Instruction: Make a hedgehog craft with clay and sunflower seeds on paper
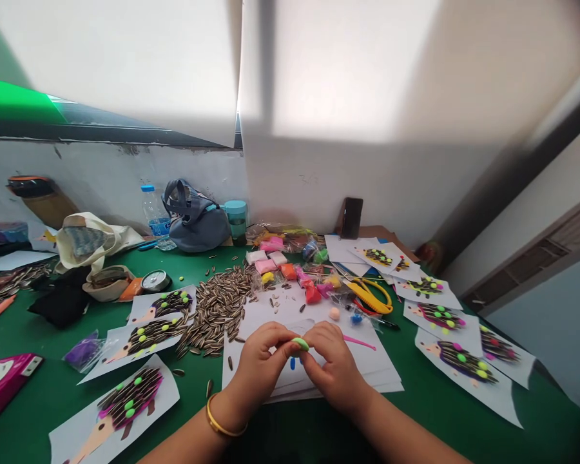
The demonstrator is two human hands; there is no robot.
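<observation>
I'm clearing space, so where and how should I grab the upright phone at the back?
Probably by the two side edges of the phone, coming from the front: it stands upright, its long edges look free, and the white surface behind seems to leave little room there.

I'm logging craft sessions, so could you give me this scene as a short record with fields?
Left hand: pinching a green lump, apparently modelling clay
Right hand: fingers at the lump's right side
Beneath the hands: white paper sheets
Left of the sheets: heap of striped seeds
Either side: hedgehog pictures bearing dark spines and coloured dots
Surface: green table
Toward the wall: blue bag, dark phone
</observation>
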